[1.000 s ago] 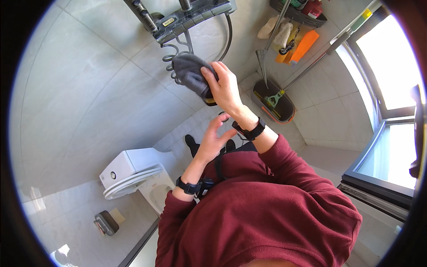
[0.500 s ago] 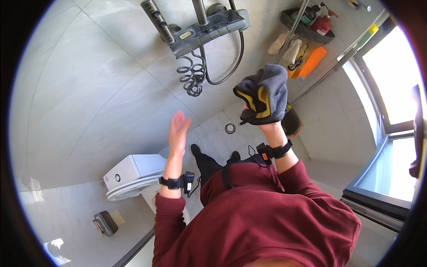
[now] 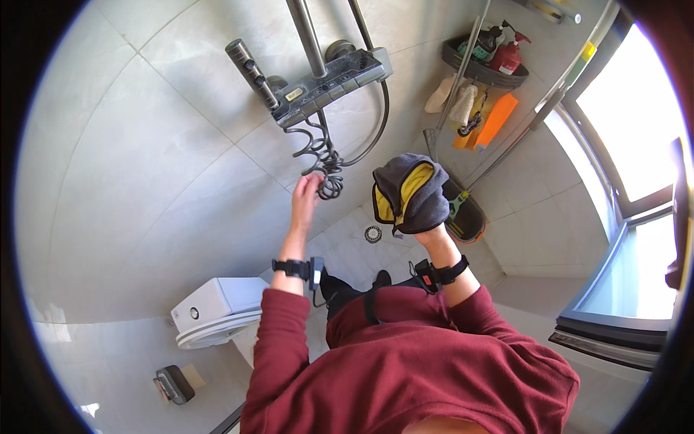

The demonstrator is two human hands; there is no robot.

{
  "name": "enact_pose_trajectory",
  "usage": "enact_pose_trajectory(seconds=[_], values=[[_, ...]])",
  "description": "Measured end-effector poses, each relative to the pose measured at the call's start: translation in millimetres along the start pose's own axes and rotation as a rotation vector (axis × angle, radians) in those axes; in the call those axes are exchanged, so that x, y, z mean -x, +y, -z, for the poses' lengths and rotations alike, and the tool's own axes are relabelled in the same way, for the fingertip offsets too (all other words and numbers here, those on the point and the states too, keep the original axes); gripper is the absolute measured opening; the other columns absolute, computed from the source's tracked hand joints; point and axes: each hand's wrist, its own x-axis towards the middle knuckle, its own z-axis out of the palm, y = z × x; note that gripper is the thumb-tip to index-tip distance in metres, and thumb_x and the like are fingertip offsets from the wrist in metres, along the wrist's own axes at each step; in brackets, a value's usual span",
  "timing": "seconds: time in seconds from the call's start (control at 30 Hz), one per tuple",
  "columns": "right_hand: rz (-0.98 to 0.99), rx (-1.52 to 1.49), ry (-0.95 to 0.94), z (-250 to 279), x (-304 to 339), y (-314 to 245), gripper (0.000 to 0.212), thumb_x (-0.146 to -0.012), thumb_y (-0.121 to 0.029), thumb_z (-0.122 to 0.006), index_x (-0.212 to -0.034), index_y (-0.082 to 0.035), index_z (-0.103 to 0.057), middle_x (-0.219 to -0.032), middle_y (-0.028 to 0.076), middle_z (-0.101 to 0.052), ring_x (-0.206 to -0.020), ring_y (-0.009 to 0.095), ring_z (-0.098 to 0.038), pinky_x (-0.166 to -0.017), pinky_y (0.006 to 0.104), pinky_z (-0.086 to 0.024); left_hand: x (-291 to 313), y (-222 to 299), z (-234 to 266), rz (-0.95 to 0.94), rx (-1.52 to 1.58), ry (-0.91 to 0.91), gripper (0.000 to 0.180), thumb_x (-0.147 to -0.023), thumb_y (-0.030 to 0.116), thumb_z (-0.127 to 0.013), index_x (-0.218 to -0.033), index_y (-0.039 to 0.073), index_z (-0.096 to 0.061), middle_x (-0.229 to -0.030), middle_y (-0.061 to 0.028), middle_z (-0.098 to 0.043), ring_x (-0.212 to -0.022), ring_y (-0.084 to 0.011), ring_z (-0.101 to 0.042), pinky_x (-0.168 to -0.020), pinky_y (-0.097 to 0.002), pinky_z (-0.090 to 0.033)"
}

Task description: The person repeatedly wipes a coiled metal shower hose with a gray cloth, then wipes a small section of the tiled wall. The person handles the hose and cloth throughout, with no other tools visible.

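Grey-and-yellow cloth [image 3: 410,192] covers the right hand [image 3: 431,236] at right, hiding whether its fingers close; the left hand [image 3: 305,194] has just reached the coiled hose [image 3: 331,184], farther left, so both hands are engaged, though its grip is unclear.

The grey-and-yellow cloth [image 3: 428,208] looks matt and fleecy, the coiled hose [image 3: 331,170] smooth and plastic with a faint sheen, the riser pipe [image 3: 307,36] glossy metal, the wall tiles [image 3: 181,166] smooth and softly glossy, the maroon sweater [image 3: 412,369] matt fabric.
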Motion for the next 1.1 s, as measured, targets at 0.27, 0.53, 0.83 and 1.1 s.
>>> enact_pose_trajectory(seconds=[0.27,0.53,0.83,1.1], values=[[0.045,0.647,-0.148,-36,-57,63,0.036,-0.096,-0.012,-0.060,-0.131,-0.006,-0.057,-0.134,0.013,-0.055,-0.123,0.023,-0.055,-0.106,0.0348,-0.044,69,12,-37,-0.068,0.241,-0.057,0.039,-0.105,0.037,-0.049,-0.134,0.011,-0.055,-0.134,-0.0033,-0.056,-0.121,-0.0156,-0.054,-0.101,-0.0434,-0.047],[0.230,1.040,-0.353,-100,-10,71,0.040,-0.092,0.000,-0.056,-0.132,-0.001,-0.056,-0.148,0.017,-0.044,-0.139,0.033,-0.042,-0.114,0.0401,-0.035,87,-13,-29,-0.067,0.298,0.184,0.044,-0.102,0.035,-0.057,-0.133,0.004,-0.051,-0.127,-0.0070,-0.057,-0.117,-0.0175,-0.056,-0.103,-0.0324,-0.047],[-0.079,0.805,-0.094,-50,43,80,0.041,-0.092,0.001,-0.055,-0.134,0.001,-0.057,-0.137,0.015,-0.058,-0.124,0.029,-0.058,-0.107,0.0388,-0.043,84,13,-46,-0.278,0.174,0.113,0.042,-0.103,0.021,-0.058,-0.138,0.002,-0.045,-0.125,-0.0152,-0.066,-0.106,-0.0142,-0.060,-0.087,-0.0248,-0.046],[0.094,0.940,-0.051,7,5,51,0.042,-0.104,-0.017,-0.052,-0.143,-0.005,-0.046,-0.140,0.006,-0.055,-0.126,0.020,-0.053,-0.110,0.0386,-0.042,107,34,-34,-0.254,0.116,-0.025,0.042,-0.097,0.003,-0.061,-0.137,0.003,-0.048,-0.133,-0.0120,-0.059,-0.119,-0.0141,-0.056,-0.094,-0.0270,-0.047]])
